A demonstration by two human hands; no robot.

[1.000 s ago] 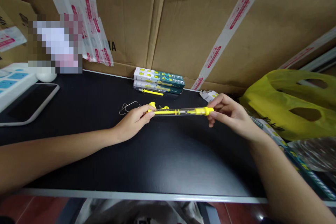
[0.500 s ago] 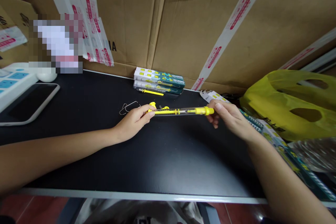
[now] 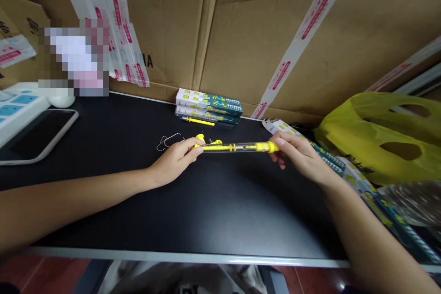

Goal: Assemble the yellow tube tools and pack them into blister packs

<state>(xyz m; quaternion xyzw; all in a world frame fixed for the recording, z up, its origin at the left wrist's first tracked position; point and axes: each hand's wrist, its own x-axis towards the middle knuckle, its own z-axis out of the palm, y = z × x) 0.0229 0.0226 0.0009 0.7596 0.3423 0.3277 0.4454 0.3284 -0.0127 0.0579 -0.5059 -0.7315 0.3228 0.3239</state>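
A clear tube with yellow parts inside [image 3: 237, 147] is held level above the black table [image 3: 193, 211]. My left hand [image 3: 177, 158] pinches its left end. At the other end, the fingers of my right hand [image 3: 296, 154] are closed on the yellow cap [image 3: 267, 147]. Just behind the tube lie small yellow pieces [image 3: 200, 138] and a small spring [image 3: 210, 140]. Bent metal hooks [image 3: 167, 140] rest behind my left hand. A yellow rod with a dark end [image 3: 198, 121] lies in front of stacked printed boxes [image 3: 208, 104].
Large cardboard boxes [image 3: 165, 23] stand along the back. On the left are a phone [image 3: 37, 135] and a white power strip [image 3: 20, 105]. A yellow plastic bag [image 3: 372, 133] and more printed boxes [image 3: 375, 197] are on the right.
My right hand has shifted slightly left, closer round the yellow cap. The cap end of the tube sits slightly lower. My left hand looks unmoved.
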